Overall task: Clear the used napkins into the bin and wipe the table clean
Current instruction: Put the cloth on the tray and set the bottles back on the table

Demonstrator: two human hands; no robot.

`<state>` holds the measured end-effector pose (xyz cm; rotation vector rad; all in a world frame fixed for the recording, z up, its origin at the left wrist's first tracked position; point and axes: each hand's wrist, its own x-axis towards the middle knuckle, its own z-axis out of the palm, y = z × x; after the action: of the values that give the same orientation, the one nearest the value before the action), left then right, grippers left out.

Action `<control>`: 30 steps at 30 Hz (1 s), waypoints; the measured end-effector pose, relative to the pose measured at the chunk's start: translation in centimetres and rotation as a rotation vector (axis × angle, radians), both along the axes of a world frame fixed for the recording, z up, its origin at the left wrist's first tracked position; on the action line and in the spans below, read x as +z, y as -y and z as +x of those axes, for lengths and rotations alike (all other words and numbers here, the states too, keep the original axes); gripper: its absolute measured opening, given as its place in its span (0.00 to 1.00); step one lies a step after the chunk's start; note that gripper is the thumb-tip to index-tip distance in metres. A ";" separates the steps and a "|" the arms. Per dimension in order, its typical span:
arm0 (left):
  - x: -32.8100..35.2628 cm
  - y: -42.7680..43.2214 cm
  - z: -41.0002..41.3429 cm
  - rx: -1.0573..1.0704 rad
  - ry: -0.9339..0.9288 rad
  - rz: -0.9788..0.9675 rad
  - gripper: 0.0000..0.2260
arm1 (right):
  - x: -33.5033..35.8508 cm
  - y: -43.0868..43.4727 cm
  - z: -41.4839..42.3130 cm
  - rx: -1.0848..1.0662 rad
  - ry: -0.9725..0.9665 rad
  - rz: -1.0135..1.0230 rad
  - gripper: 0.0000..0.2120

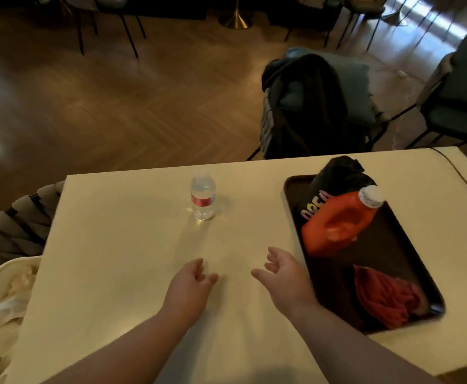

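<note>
Both hands, left hand [190, 281] and right hand [282, 275], loosely curled, empty over smooth cream table [121, 245]; clear plastic bottle [202, 196] center, dark tray [409, 239] (orange jug [340, 223], crumpled red cloth [385, 295]) right.

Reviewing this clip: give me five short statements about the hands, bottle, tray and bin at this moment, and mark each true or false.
1. Both hands are empty. True: the left hand and right hand hover open over the table.
2. The water bottle lies on its side. False: it stands upright.
3. The orange jug is on the dark tray. True.
4. The red cloth lies on the bare table. False: it lies on the tray's near end.
5. The bin at the table's left holds crumpled paper. True.
</note>
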<state>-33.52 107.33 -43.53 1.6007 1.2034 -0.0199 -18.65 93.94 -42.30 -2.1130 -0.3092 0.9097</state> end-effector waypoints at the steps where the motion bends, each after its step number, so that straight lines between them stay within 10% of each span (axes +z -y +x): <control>1: -0.2 1.3 0.4 -0.051 0.012 -0.030 0.25 | -0.1 1.2 0.0 -0.022 0.003 -0.015 0.35; 13: 5.9 7.0 15.8 -0.368 0.292 0.052 0.27 | 3.0 7.1 5.9 -0.388 0.241 0.092 0.25; 17: 6.8 7.3 18.0 -0.384 0.328 0.048 0.27 | 4.8 6.6 8.4 -0.446 0.294 0.104 0.41; 30: 7.5 8.2 20.4 -0.339 0.290 0.070 0.25 | 3.0 5.5 11.2 -0.351 0.297 0.044 0.20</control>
<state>-13.13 99.16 -36.04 1.7840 0.7096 0.0369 -7.40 88.48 -39.33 -2.1700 -0.0991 0.3834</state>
